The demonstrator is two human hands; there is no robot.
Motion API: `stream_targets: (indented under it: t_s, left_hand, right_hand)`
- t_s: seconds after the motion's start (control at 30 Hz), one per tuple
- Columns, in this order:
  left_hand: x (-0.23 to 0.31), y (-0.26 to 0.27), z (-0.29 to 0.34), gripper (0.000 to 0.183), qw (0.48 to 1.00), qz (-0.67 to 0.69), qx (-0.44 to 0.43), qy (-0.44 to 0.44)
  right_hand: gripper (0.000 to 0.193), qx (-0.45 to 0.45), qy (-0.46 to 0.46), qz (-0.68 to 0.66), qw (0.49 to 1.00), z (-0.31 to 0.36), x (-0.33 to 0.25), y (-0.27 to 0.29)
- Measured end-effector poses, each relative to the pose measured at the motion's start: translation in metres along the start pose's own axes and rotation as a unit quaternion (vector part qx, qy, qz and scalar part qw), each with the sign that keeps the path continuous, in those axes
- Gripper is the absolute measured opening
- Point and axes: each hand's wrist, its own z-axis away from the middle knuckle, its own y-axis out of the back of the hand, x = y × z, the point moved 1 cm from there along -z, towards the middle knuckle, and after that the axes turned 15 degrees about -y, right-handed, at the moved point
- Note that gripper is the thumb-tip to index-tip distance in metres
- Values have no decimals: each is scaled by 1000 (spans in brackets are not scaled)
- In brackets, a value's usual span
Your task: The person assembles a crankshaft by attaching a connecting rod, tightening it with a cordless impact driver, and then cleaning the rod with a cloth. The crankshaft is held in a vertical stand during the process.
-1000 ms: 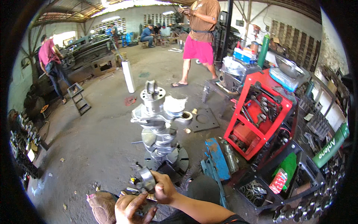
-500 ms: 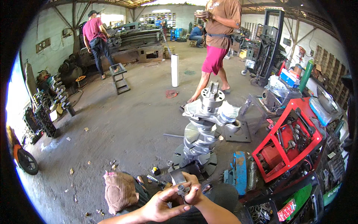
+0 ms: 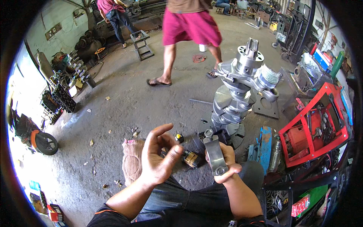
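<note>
My right hand (image 3: 228,159) is wrapped round a dark grey metal connecting rod cap (image 3: 214,154), tilted upright, with a bolt head at its upper end and a round hole or bolt at its lower end. My left hand (image 3: 159,159) is raised beside it, fingers apart and holding nothing. Just beyond the cap, a shiny crankshaft (image 3: 232,104) stands on end on a round slotted base (image 3: 237,137). A yellow-and-black power tool (image 3: 192,159) lies on the floor between my hands. A brown knitted cloth (image 3: 132,160) is left of my left hand.
A person in magenta shorts (image 3: 191,30) walks past ahead. On the right are a red metal tool rack (image 3: 315,128), a blue metal piece (image 3: 265,145) and a flat steel plate (image 3: 266,108). A step stool (image 3: 143,47) and engine parts (image 3: 64,96) stand far left, near a motorbike wheel (image 3: 46,143).
My left hand has come off the cap and moved up and left, fingers spread. My right hand has shifted right with the cap. The person ahead has walked leftward; my view has tilted down.
</note>
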Motion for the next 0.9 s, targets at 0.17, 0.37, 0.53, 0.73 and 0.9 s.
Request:
stream_targets:
  t_s: [0.17, 0.37, 0.53, 0.73, 0.9]
  left_hand:
    - [-4, -28, 0, 112, 969, 141, -149, 134]
    - [-15, -32, -15, 103, 992, -33, -111, 53]
    - [-10, -10, -28, 108, 931, -182, -33, -314]
    - [-12, -19, -17, 126, 951, -161, -159, -213]
    - [-20, -18, -22, 104, 951, -169, -78, -246]
  right_hand:
    - [116, -6, -35, 91, 995, 0, -5, -4]
    - [114, -40, 42, 110, 992, -3, 1, 0]
    - [116, -37, 31, 104, 993, -2, 7, 1]
    - [111, -40, 59, 121, 990, 0, 7, 1]
    - [105, -51, 81, 125, 987, -1, 9, -5]
